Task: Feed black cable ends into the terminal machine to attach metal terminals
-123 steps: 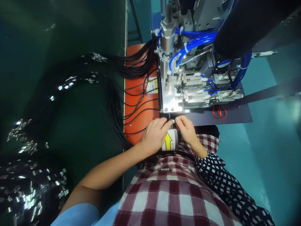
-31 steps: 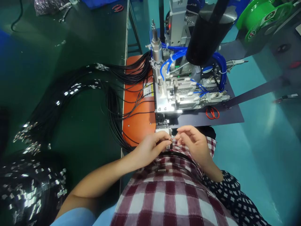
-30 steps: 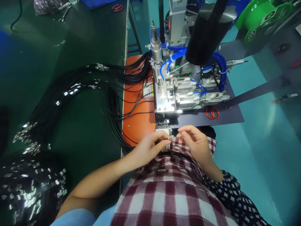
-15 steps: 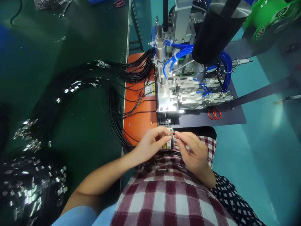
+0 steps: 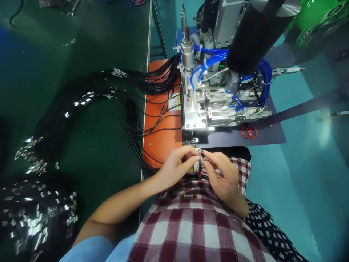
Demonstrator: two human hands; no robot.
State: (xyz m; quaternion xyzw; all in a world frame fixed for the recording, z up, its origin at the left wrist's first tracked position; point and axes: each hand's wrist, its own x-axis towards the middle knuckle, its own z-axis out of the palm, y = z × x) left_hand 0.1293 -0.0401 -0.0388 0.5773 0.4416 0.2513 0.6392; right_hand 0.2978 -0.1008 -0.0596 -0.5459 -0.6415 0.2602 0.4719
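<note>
Just below frame centre, my left hand (image 5: pixel 178 163) pinches thin coloured wires (image 5: pixel 200 152), presumably steadying them; right hand (image 5: pixel 225 178) narrow beside them, can't tell if gripping

just below the centre of the frame, the left hand (image 5: pixel 174 167) pinches thin wires (image 5: pixel 200 152); the right hand (image 5: pixel 225 178) has its fingertips at them, contact unclear. black cables (image 5: pixel 133 123) curve across the left, over an orange board (image 5: pixel 163 142). a metal machine (image 5: pixel 195 118) with blue tubes (image 5: pixel 218 57) fills the upper right.
</note>
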